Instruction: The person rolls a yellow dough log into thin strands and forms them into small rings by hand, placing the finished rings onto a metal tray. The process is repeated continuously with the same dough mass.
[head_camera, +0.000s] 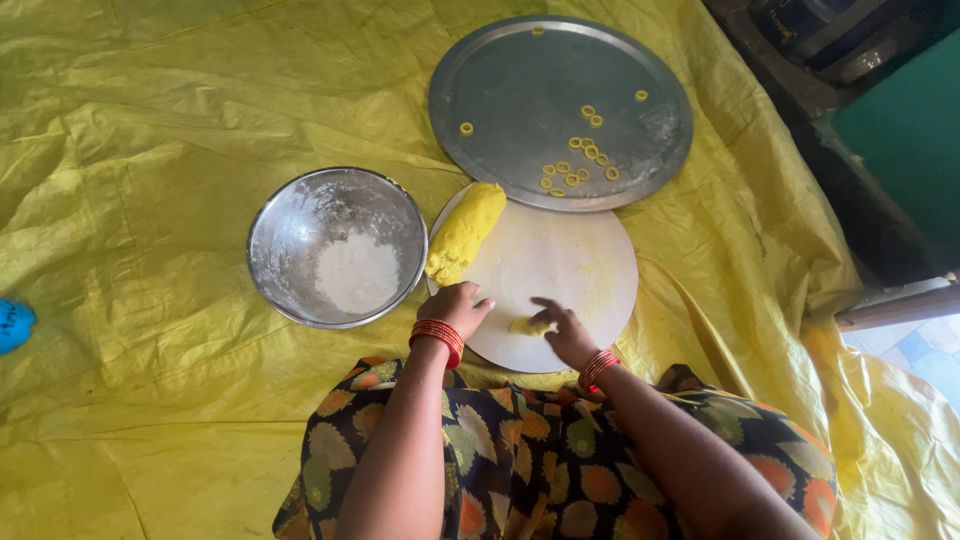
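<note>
A round white rolling board (570, 262) lies in front of me on a yellow sheet. A long log of yellow dough (466, 230) rests on the board's left edge. My left hand (457, 305) sits at the board's near-left edge, fingers curled, just below the log's end; nothing shows in it. Palm down, my right hand (563, 330) presses on a small piece of yellow dough (529, 326) on the board's near part. Both wrists wear red bangles.
A steel bowl (290, 225) with white flour stands left of the board. A large round steel tray (500, 90) behind the board carries several small yellow dough rings (583, 152). A blue object (14, 324) lies at the far left. Dark furniture stands at the top right.
</note>
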